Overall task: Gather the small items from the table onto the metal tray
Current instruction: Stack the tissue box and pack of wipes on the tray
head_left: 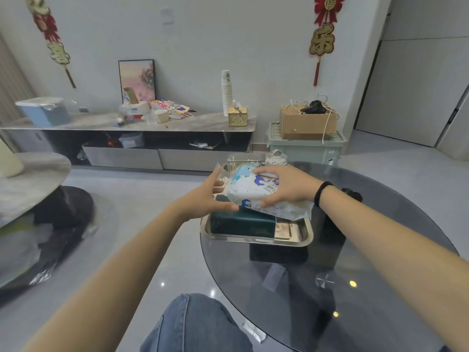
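Observation:
A metal tray (pixel 299 239) sits on the round dark glass table (pixel 355 275). On the tray lies a dark green box (pixel 241 223) with a small reddish packet (pixel 284 229) beside it. My right hand (pixel 286 186) grips a white tissue pack with blue cartoon prints (pixel 253 189) from above, holding it over the green box. My left hand (pixel 205 196) is spread at the pack's left end, thumb near its lower corner, fingers apart. A clear bag of pale bits (pixel 223 177) is partly hidden behind my left hand.
Two clear jars (pixel 275 158) stand at the tray's far edge. A black object (pixel 351 194) lies on the table beyond my right wrist. A green storage bin with a cardboard box (pixel 307 123) stands behind. My knee (pixel 193 323) is below the table's left rim.

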Demonstrator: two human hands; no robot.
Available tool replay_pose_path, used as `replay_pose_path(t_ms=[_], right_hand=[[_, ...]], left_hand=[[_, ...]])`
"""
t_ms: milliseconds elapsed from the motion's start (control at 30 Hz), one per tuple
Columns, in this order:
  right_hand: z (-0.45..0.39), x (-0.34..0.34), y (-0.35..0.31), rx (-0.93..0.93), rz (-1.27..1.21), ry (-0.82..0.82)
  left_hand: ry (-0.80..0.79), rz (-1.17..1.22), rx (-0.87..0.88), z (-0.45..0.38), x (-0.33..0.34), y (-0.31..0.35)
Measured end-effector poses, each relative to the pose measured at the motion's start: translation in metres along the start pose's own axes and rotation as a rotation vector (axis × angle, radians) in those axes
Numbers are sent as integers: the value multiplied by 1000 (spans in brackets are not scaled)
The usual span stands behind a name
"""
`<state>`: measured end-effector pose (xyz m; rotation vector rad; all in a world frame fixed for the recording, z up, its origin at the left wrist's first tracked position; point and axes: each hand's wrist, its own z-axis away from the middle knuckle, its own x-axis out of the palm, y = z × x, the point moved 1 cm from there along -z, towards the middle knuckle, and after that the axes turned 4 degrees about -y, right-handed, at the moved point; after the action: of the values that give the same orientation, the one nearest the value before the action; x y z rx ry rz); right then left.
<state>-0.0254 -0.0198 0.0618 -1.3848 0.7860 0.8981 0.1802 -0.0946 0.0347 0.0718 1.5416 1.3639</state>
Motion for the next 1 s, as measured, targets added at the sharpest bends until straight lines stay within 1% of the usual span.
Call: replay_pose_path(t_ms=[100, 267, 367, 433, 500, 600, 633, 700, 800, 867, 900, 967, 1000], right_hand=[[-21, 8, -13, -40, 11, -69], [-37, 22, -16, -85, 50, -134], [-37, 25, -12, -101, 215, -167], [-36, 30, -9, -84, 273, -176], [-34, 31, -9, -73, 286, -140], [-27, 28, -13, -10, 226, 15], [-25, 30, -14, 5, 197, 37], [-21, 40, -16, 18, 207, 30], [-22, 46, -15, 42, 238, 15], [-20, 44, -11, 51, 199, 27], [-19, 42, -7, 68, 110, 73], [-15, 40, 0, 133, -172, 222], [-14, 42, 5, 176, -275, 278]], left_hand=[[-34, 28, 33, 2, -6, -1], [15, -148, 56, 0, -5, -12], [34, -182, 28, -1, 0, -18], [21, -199, 25, -1, 1, -17], [7, -221, 9, -1, 0, -15], [22, -182, -26, 3, -2, -9], [38, -149, -37, 4, -2, -9], [61, -105, -61, 4, -3, -9], [42, -79, -81, 6, -3, -7], [29, -33, -84, 8, -2, -5], [41, 32, -87, 8, -2, -3], [100, 185, -103, 11, -2, 1], [119, 237, -121, 11, -2, 2]])
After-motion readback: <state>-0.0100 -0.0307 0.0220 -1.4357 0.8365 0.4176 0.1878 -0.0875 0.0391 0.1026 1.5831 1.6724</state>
